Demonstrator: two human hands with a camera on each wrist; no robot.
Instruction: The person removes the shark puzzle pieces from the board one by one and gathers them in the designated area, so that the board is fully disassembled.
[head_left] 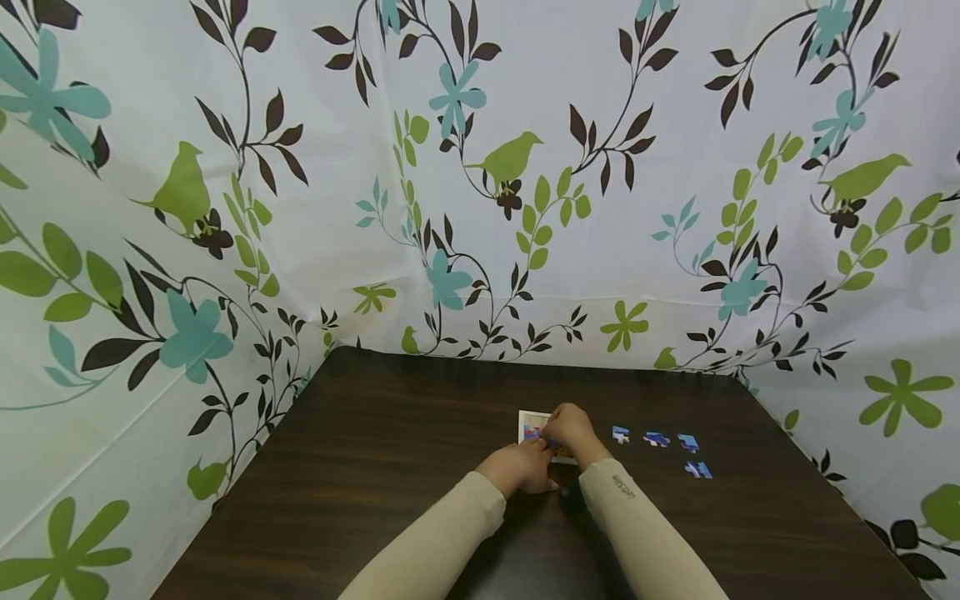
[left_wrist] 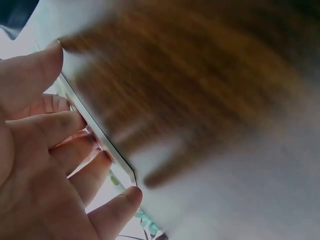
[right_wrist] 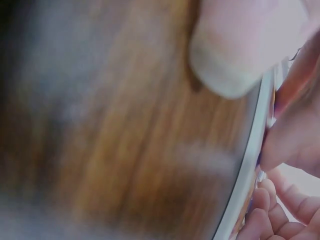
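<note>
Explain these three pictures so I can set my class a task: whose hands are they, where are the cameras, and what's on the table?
There is no robot: a person works with two bare hands. The wide picture comes from a camera on the head; each close one comes from a camera on a wrist. On the dark table lies a pale-rimmed puzzle tray, with four loose jigsaw pieces to its right. The left hand touches the tray; the right hand is over it, but whether it holds a piece is hidden.

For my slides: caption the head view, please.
Left hand and right hand at a puzzle, four loose pieces to its right.
</note>
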